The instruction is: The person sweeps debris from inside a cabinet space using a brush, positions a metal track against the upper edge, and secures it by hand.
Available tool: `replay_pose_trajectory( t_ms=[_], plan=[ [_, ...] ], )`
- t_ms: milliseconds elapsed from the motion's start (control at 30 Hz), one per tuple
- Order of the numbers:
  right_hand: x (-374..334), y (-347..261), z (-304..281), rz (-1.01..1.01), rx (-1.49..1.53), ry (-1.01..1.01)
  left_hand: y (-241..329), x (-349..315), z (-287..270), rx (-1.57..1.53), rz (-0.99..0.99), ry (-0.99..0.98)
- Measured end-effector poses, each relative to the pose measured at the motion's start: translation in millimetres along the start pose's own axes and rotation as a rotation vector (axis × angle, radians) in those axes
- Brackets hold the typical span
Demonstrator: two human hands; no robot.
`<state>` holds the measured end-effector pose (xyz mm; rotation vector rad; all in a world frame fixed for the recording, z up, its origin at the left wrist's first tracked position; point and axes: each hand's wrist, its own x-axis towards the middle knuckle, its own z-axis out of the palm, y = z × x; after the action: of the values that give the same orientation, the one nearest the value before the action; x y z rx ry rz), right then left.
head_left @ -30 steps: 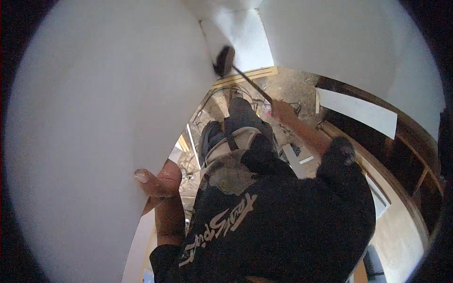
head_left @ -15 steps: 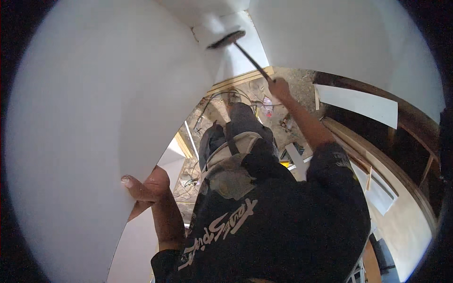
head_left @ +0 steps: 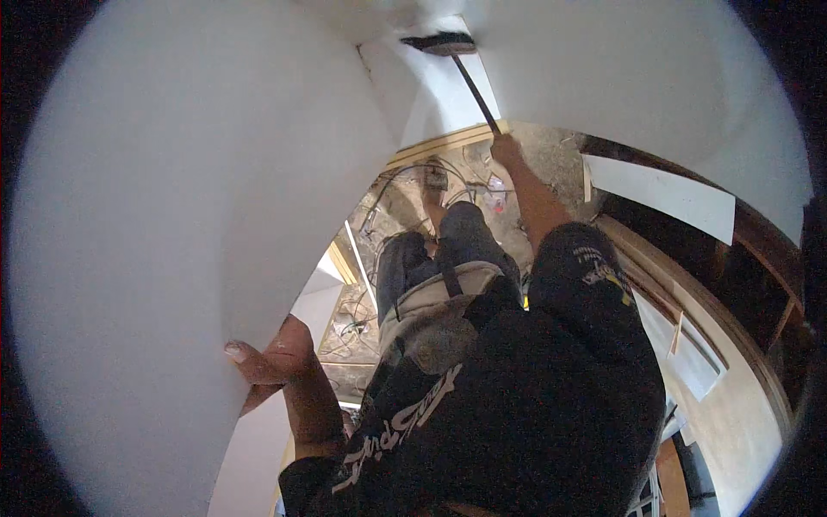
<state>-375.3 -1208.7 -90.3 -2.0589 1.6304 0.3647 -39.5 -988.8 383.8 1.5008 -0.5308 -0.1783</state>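
- The long-handled brush (head_left: 441,43) is at the top of the view, its dark bristles against or just in front of the far white surface (head_left: 448,90); whether they touch it cannot be told.
- Its dark handle (head_left: 475,95) slants from the brush head down and to the right, into the right hand (head_left: 506,152).
- The right hand is closed around the lower part of the handle, so the brush head lies well beyond the fingers; the separate fingers are too small and blurred to tell apart.
- The right arm is stretched forward and away from the body, its forearm bare below a black sleeve.
- The left hand (head_left: 280,353) is at the near edge of the broad white panel (head_left: 172,215), which fills the left side.
- Its thumb lies over the panel's face and the other fingers go behind the edge, mostly hidden; the hand is open only by the panel's thickness, and how firmly it presses cannot be told.
- The left forearm rises steeply to that edge, close beside the black shirt (head_left: 551,379).
- Below the far surface runs a yellowish wooden strip (head_left: 448,142), with cables (head_left: 379,185) on the littered floor (head_left: 543,142) near the feet.
- At right, a white strip (head_left: 668,194) crosses above a dark opening (head_left: 663,233).
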Motion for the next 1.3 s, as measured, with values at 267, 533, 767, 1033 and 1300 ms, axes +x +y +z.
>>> replay_pose_trajectory(
  t_ms=[267, 533, 767, 1033, 1300],
  plan=[
    [-325.5, 59.3, 40.0, 0.300, 0.373, -0.271, -6.9, 11.3, 4.4, -0.136, 0.025, -0.013],
    [-317.7, 23.8, -61.8, 0.186, 0.368, -0.023, -1.5, 13.7, 3.4, -0.413, -0.212, -0.041],
    [-36.7, -119.3, -73.2, -0.200, 0.139, 0.118, -14.0, -1.4, 2.9, 0.332, 0.338, 0.052],
    [15.0, -168.7, 8.8, -0.161, 0.085, 0.072, -21.3, 7.1, 25.9, 1.303, 1.171, -0.140],
    [-203.1, 30.9, -89.2, -0.288, -0.295, -0.681, -13.6, 11.0, 27.4, 1.592, 1.378, 0.027]
  ],
)
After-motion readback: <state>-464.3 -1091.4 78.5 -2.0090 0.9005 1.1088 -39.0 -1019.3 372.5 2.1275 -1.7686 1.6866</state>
